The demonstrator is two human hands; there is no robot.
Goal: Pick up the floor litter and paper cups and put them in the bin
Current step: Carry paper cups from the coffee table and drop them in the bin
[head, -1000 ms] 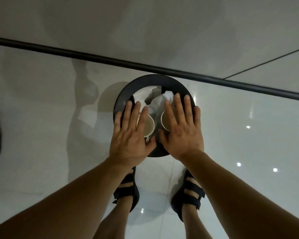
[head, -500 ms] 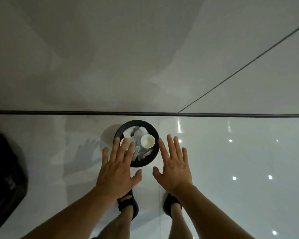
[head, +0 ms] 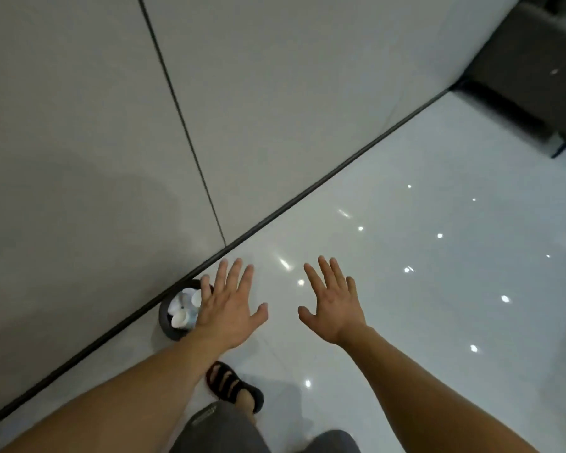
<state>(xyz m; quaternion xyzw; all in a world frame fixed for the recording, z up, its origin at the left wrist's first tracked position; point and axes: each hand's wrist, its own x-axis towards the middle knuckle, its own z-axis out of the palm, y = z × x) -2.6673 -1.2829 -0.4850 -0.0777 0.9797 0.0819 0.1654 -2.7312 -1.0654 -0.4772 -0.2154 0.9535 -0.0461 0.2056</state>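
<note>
Cups (head: pixel 178 319) and paper litter (head: pixel 184 294) are seen in the bin (head: pixel 164 323), near left; the task is judged done. The left hand (head: pixel 231 310) and right hand (head: pixel 335 310) are held spread, empty.

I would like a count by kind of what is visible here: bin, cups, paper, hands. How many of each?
black bin: 1
paper cups in it: 2
crumpled white paper in it: 1 wad
hands: 2, left hand and right hand, both empty
Total: 6

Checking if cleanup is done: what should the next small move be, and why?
Probably scan along the glossy white floor: left hand and right hand are open and empty, white paper cups lie in the round black bin, no litter shows.
</note>
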